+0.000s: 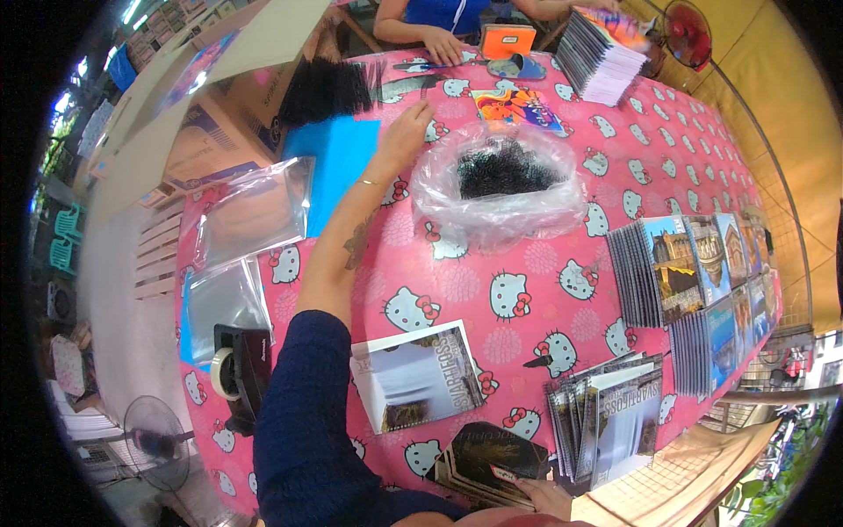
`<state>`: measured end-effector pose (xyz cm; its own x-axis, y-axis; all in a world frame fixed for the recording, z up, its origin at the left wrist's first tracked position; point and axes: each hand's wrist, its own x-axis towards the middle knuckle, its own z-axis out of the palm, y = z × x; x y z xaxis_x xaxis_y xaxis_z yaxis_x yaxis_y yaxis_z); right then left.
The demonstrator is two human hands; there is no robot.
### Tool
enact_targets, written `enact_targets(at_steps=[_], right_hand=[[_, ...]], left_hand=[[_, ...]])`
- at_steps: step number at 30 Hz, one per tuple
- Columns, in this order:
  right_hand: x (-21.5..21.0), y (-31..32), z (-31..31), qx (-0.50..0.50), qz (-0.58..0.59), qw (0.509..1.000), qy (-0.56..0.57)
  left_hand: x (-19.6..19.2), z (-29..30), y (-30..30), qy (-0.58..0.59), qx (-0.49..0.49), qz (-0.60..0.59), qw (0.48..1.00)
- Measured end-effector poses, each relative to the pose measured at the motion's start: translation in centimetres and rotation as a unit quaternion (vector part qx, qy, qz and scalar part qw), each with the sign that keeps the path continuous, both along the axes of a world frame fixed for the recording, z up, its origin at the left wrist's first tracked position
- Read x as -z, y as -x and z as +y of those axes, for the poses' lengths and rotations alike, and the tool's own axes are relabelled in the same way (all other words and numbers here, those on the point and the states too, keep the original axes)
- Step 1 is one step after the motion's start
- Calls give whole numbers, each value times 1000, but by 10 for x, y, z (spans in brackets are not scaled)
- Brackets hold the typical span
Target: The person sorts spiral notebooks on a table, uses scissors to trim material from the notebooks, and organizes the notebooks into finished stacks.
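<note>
My left arm stretches across the table, and my left hand is near the bundle of thin black plastic spirals, beside the blue sheet. Its fingers look curled together; what they hold, if anything, is hidden. At the near edge my right hand grips the edge of a dark-covered notebook. A notebook with a waterfall cover lies flat beside my left sleeve. Several matching notebooks stand fanned in a pile by my right hand. A clear plastic bag holds black coils.
At the left are clear plastic sleeves, a black tape dispenser and cardboard boxes. Notebook stacks line the right edge. Across the table sits a person in blue, near another notebook stack and a colourful cover.
</note>
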<state>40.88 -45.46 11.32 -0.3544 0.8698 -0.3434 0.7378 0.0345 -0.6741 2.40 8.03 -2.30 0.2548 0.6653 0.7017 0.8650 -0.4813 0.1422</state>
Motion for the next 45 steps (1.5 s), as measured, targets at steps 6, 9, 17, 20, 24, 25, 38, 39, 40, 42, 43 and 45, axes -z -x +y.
enact_targets(at_steps=[6,9,17,20,24,25,38,39,40,42,43,45], right_hand=[[36,-20,-13,-73,-13,990,-117],[39,-18,-12,-80,-24,990,-111],[28,-15,3,-245,4,962,-118],[34,-12,4,-305,18,943,-133],[39,-7,-3,-359,39,921,-145],[40,-6,-6,-374,40,914,-151],[50,-10,-63,-378,64,897,-221],[50,-9,-62,-375,68,897,-223],[49,-9,-62,-376,69,897,-224],[50,-8,-64,-372,60,899,-221],[52,-8,-65,-366,64,900,-230],[42,-5,-63,-368,77,906,-197]], left_hand=[[-109,-100,-11,-196,-16,-276,941],[-166,-190,-41,-51,22,-424,904],[-72,-339,-30,269,-43,-61,960],[-26,-384,-10,311,-149,-5,939],[-19,-440,1,312,-294,-17,903],[-10,-452,7,291,-308,-17,905],[-28,-406,-42,447,-91,101,884],[-28,-403,-39,470,-80,74,876],[-23,-403,-37,493,-68,43,866],[-20,-408,-37,527,-64,32,847],[-22,-413,-40,538,-73,52,838],[-25,-431,-44,479,-63,52,874]])
